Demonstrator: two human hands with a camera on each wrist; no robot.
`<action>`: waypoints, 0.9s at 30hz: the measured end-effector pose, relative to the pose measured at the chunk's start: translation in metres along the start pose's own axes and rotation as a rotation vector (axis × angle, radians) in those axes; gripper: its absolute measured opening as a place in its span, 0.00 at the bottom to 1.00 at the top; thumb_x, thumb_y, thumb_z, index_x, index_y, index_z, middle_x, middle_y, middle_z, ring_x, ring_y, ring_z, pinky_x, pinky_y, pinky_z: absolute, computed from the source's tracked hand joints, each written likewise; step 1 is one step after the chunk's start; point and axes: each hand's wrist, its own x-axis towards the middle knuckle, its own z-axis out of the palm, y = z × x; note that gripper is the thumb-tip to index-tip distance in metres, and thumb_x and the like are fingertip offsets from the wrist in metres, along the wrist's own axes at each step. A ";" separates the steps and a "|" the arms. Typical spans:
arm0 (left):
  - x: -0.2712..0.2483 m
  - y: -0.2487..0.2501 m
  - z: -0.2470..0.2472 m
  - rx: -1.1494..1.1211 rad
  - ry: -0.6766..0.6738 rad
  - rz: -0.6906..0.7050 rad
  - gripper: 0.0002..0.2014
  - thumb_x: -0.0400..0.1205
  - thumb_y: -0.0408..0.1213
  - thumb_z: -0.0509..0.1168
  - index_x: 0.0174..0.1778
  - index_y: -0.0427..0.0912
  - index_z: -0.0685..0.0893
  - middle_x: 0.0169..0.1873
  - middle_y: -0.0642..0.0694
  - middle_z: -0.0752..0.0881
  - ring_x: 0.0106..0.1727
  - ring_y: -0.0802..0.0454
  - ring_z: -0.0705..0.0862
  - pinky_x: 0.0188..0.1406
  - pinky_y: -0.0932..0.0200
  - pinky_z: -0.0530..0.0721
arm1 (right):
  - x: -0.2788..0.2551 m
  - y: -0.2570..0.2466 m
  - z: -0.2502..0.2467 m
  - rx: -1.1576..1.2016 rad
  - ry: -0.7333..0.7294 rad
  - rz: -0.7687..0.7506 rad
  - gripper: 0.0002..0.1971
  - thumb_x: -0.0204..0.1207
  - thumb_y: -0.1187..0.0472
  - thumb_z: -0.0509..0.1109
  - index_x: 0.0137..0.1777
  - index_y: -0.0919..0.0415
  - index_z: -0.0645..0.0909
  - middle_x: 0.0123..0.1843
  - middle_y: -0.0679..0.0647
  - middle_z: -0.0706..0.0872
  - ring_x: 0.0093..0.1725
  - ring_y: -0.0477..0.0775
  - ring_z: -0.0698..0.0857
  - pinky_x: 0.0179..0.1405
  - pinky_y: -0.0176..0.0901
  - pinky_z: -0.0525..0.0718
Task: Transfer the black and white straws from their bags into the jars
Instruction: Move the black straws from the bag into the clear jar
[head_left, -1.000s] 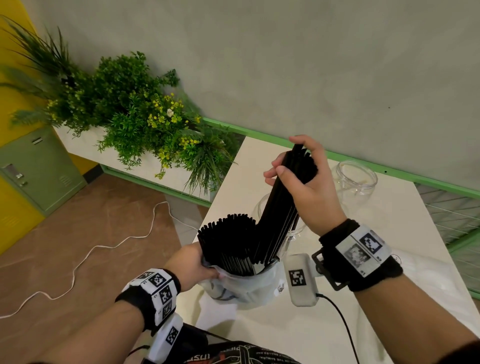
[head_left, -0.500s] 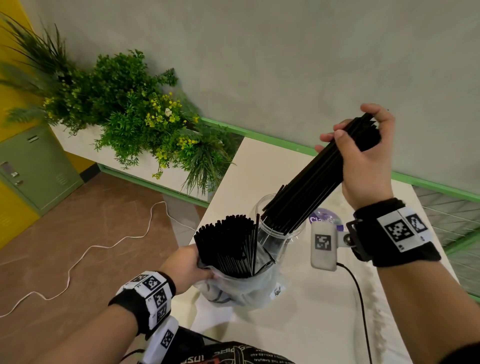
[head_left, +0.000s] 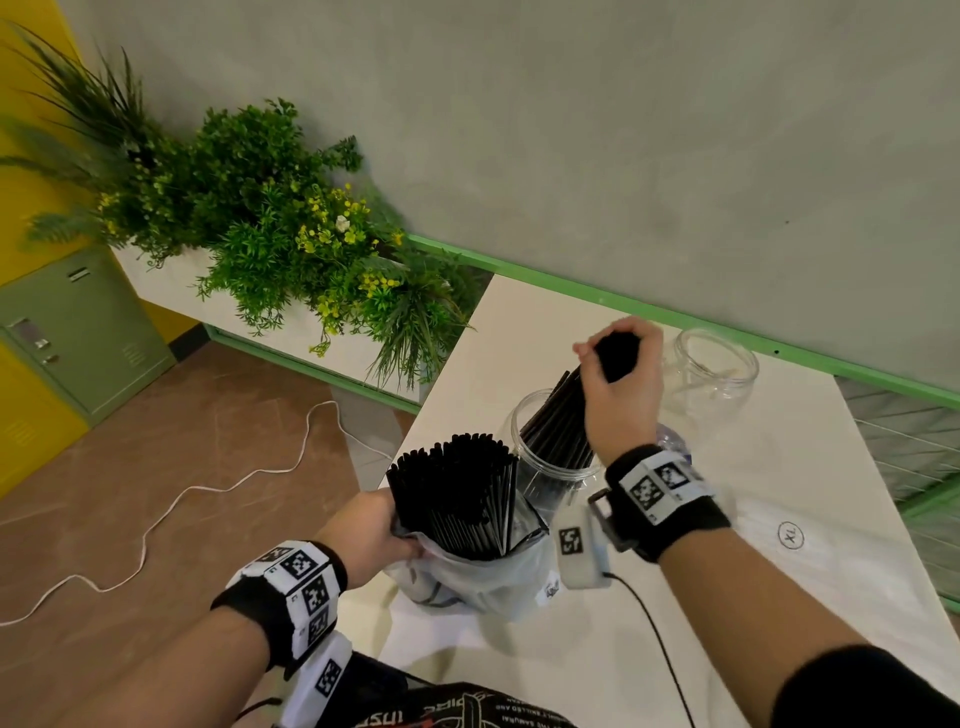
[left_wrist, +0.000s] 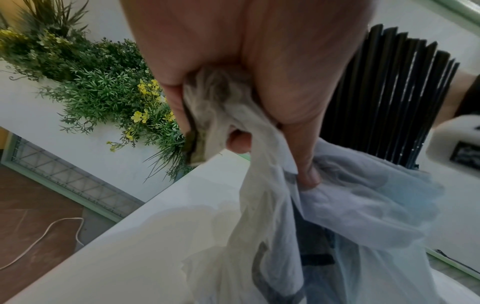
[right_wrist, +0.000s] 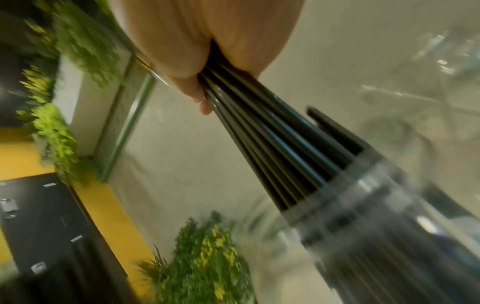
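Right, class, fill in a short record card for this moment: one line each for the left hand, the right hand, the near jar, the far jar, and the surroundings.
left hand: grips the rim of the plastic bag, which holds upright black straws
right hand: grips a bundle of black straws, lower ends inside the near jar
near jar: clear, open, on the white table
far jar: clear, open, no straws visible in it
surroundings: green planter beside the table, white cable on the floor
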 end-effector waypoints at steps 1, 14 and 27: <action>-0.001 -0.001 0.001 0.005 0.002 -0.003 0.10 0.69 0.41 0.75 0.41 0.44 0.81 0.31 0.52 0.80 0.33 0.54 0.78 0.32 0.60 0.75 | -0.007 0.009 0.003 -0.017 -0.018 0.028 0.14 0.76 0.70 0.71 0.56 0.56 0.72 0.45 0.45 0.82 0.48 0.42 0.84 0.54 0.37 0.82; -0.004 0.004 0.001 0.030 0.001 -0.021 0.15 0.71 0.40 0.74 0.30 0.51 0.71 0.25 0.56 0.71 0.25 0.61 0.69 0.21 0.68 0.65 | -0.013 0.047 -0.001 -0.289 -0.343 0.191 0.11 0.76 0.64 0.71 0.53 0.52 0.76 0.51 0.48 0.85 0.53 0.49 0.82 0.59 0.49 0.82; -0.002 -0.002 0.002 0.033 0.004 -0.015 0.11 0.71 0.43 0.74 0.36 0.51 0.76 0.27 0.57 0.76 0.27 0.63 0.72 0.25 0.68 0.67 | 0.018 0.060 -0.017 -0.586 -0.281 -0.130 0.14 0.77 0.58 0.72 0.60 0.60 0.79 0.55 0.52 0.82 0.58 0.53 0.76 0.59 0.43 0.75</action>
